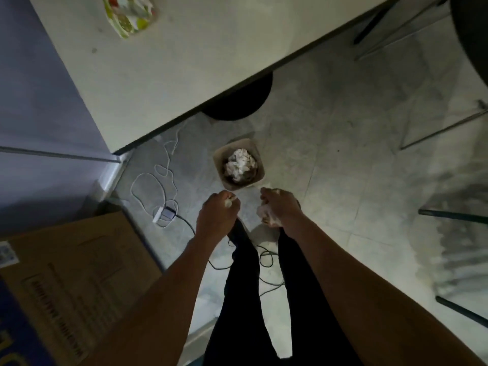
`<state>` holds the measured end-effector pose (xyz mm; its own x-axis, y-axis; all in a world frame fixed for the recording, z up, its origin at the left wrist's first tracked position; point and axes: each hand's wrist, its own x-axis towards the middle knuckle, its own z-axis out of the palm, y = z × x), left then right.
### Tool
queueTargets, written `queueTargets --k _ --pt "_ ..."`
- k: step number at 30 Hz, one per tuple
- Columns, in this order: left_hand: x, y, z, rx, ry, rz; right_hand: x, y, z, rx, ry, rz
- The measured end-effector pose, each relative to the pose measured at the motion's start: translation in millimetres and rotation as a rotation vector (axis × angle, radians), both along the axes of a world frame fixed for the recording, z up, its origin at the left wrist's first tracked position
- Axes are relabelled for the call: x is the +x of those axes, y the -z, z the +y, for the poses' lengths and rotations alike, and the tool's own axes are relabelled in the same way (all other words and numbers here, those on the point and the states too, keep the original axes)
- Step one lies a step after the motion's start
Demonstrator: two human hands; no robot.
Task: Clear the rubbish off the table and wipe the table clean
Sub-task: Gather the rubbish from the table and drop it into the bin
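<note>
A small beige bin [220, 165] stands on the floor beside the white table [163, 75], with crumpled white paper [240, 165] inside it. My left hand [217, 215] hovers just in front of the bin, its fingers curled round a small white scrap [229, 202]. To its right, my right hand [280, 207] grips a crumpled white wad of paper [265, 216], also close to the bin's near edge. A colourful fruit-patterned packet [129, 15] lies on the far part of the table.
White cable loops [155, 178] and a small charger [165, 215] lie on the tiled floor left of the bin. A large cardboard box [68, 273] sits at lower left. A dark round stool [237, 101] is under the table; chair legs [443, 128] stand at right.
</note>
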<state>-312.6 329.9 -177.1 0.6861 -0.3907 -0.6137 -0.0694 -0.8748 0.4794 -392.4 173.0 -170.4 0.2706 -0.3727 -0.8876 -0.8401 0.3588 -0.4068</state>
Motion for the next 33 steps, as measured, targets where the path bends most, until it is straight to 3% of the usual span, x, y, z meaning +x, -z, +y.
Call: queueTargets --k 4,9,16,21,25,29,33 --pt "5 52 -35 -0.039 -0.010 0.011 13 53 -18 -0.046 -0.058 -0.004" --pt "2 119 -65 -0.044 -0.067 0.054 26 123 -31 0.003 0.088 -0.004" --pt "21 214 -70 0.000 -0.199 0.069 48 216 -32 0.009 0.118 -0.049" --pt "58 276 -86 0.050 -0.164 0.011 84 264 -46 0.058 0.037 -0.143" --pt "89 319 -93 -0.006 -0.255 0.031 118 307 -51 -0.010 -0.081 -0.196" --pt "107 358 -90 -0.042 -0.139 -0.030 133 340 -50 -0.068 -0.210 -0.205" --pt "110 380 -88 0.068 0.075 -0.064 129 360 -46 -0.133 -0.308 -0.215"
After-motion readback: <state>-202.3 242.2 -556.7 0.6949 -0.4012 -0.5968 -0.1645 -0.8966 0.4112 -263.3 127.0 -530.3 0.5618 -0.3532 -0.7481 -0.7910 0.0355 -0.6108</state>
